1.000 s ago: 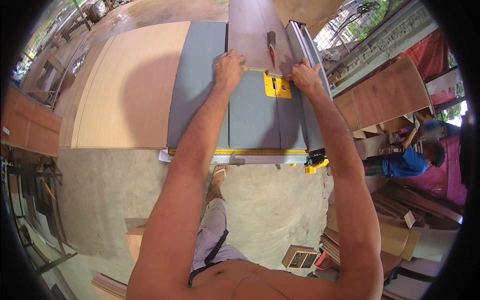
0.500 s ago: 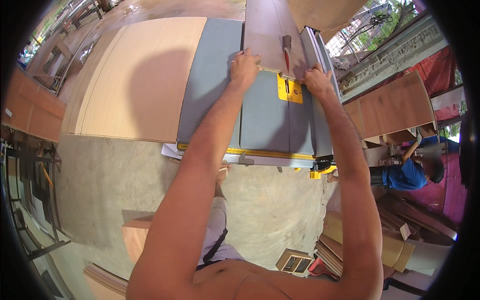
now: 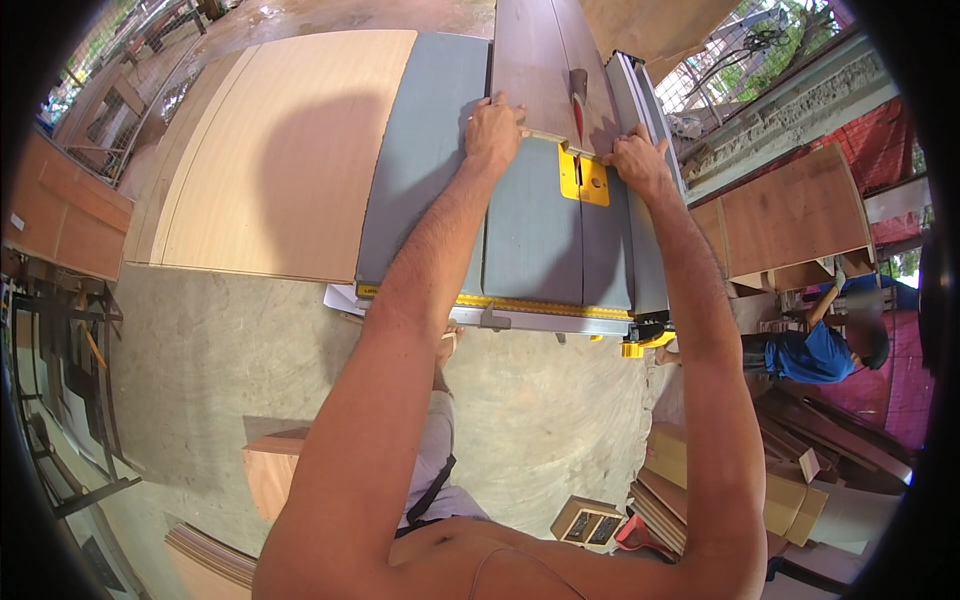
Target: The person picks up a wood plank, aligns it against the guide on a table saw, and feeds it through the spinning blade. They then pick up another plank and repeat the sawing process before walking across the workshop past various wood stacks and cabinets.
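A long brown-grey board [image 3: 530, 70] lies on the grey top of a table saw [image 3: 530, 230], its near edge just beyond the yellow throat plate [image 3: 584, 178]. My left hand [image 3: 494, 132] grips the board's near left corner, fingers over the top and thumb at the edge. At the near right corner, beside the fence [image 3: 640, 100], my right hand [image 3: 640, 162] is closed on the same board, thumb pressed to its end. Between the hands, a red and dark upright piece [image 3: 578, 105] stands up through the board, in line with a lengthwise slit. Most of the blade is hidden.
Pale wood sheets [image 3: 290, 160] extend the surface leftward. A yellow scale rail [image 3: 540, 305] runs along the saw's front. A person in a blue shirt [image 3: 815, 352] works at far right, near a wooden cabinet [image 3: 795, 215]. Cardboard and offcuts [image 3: 690, 490] lie lower right.
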Demonstrator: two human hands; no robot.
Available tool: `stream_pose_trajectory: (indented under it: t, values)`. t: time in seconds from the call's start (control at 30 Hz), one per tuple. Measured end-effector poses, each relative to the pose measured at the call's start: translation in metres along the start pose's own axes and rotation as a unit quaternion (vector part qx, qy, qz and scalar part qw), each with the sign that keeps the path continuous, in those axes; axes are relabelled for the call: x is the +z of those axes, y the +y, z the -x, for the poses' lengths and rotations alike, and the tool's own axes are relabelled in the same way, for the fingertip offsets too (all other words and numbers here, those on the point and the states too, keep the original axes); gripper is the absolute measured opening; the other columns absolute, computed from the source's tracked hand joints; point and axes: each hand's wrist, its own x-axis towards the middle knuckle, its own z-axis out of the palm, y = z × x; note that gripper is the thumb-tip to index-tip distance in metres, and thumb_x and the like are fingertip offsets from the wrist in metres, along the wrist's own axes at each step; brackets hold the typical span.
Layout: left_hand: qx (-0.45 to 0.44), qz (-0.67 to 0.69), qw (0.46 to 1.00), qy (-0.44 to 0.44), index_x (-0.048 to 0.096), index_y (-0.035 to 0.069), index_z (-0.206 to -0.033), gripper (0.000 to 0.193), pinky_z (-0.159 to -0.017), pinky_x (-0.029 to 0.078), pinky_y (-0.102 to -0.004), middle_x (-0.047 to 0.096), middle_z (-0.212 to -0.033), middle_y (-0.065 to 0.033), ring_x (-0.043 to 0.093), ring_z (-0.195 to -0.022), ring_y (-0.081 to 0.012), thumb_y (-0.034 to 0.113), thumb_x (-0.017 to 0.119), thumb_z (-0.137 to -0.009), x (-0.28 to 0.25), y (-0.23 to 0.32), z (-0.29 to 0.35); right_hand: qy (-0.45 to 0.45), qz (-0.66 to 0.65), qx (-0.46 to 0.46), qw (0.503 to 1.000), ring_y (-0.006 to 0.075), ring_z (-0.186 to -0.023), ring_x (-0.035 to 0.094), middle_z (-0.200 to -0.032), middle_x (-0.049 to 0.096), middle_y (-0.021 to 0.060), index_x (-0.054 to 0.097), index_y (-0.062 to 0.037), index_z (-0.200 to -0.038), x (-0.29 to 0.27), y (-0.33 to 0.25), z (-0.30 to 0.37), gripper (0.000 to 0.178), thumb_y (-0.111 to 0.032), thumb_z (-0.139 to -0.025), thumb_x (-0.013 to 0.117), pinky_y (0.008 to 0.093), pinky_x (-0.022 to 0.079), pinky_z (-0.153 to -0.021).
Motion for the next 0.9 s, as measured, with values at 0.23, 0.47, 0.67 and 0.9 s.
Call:
stream_pose_trajectory:
  t: [0.23, 0.47, 0.67, 0.9]
  values:
    - [-0.005, -0.019, 0.999, -0.027, 0.077, 0.022, -0.126, 0.035, -0.112, 0.051, -0.0478, 0.06, -0.14, -0.0098, 0.054, -0.138, -0.0367, 0.025, 0.08, -0.092, 0.004, -0.004, -0.007, 0.006, -0.004, -0.003, 1.0, 0.0215, -0.137, 0.047, -0.121, 0.074, 0.0003, 0.079, -0.0124, -0.116, 0.0, 0.001, -0.001, 0.039, -0.044, -0.103, 0.061, 0.0736, 0.039, -0.106]
    - [-0.011, -0.006, 1.0, -0.022, 0.075, 0.018, -0.132, 0.043, -0.115, 0.048, -0.0469, 0.062, -0.142, -0.0119, 0.054, -0.137, -0.0354, 0.02, 0.082, -0.089, 0.005, -0.005, -0.008, 0.014, -0.016, -0.006, 1.0, 0.0222, -0.136, 0.048, -0.119, 0.075, 0.0016, 0.079, -0.0093, -0.115, 0.005, 0.004, -0.01, 0.041, -0.044, -0.102, 0.062, 0.0739, 0.038, -0.105]
    - [0.002, 0.002, 1.0, -0.023, 0.074, 0.019, -0.133, 0.043, -0.114, 0.047, -0.0481, 0.06, -0.144, -0.0137, 0.052, -0.138, -0.0363, 0.021, 0.079, -0.091, -0.001, -0.004, -0.007, 0.028, -0.017, -0.012, 0.999, 0.0232, -0.137, 0.048, -0.122, 0.074, 0.002, 0.078, -0.0107, -0.114, 0.013, 0.011, -0.022, 0.037, -0.042, -0.102, 0.062, 0.0747, 0.038, -0.103]
    - [0.034, 0.004, 0.999, -0.028, 0.074, 0.02, -0.134, 0.04, -0.112, 0.048, -0.05, 0.058, -0.149, -0.0173, 0.058, -0.131, -0.0386, 0.025, 0.075, -0.094, -0.008, -0.006, -0.01, 0.062, -0.05, -0.025, 0.997, 0.0304, -0.137, 0.048, -0.127, 0.072, 0.0016, 0.064, -0.0111, -0.125, 0.019, 0.022, -0.049, 0.035, -0.037, -0.102, 0.063, 0.0824, 0.042, -0.096]
